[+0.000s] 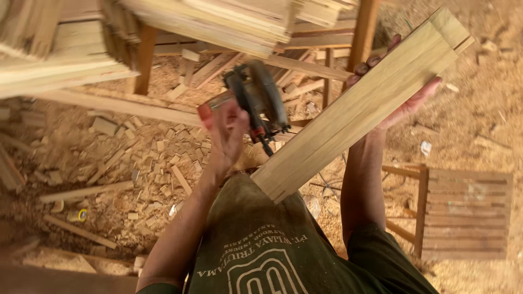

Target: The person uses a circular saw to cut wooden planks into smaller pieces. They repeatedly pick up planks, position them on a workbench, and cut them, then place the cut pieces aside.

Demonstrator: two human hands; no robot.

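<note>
Left hand (226, 133) grips a power tool (259, 103); right hand (400, 90) clasps stacked boards (354, 109).

Single head camera, steep downward look, close over sawdust floor (479, 109), seemingly tilted

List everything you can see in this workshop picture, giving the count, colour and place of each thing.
bundle of slats: one bundle, pale wood, held slanting from centre to upper right
circular saw: one, dark with a red part, centre
stacked planks: many, pale wood, along the top
offcuts: many, light brown, scattered on the floor at left
long strips: a few, pale, lying on the floor at lower left
slatted panel: one, brown wood, lower right
sawdust floor: tan, all around
shirt: one, dark green with pale print, bottom centre
left hand: one, grip closed on the circular saw
right hand: one, grip closed around the bundle of slats
</note>
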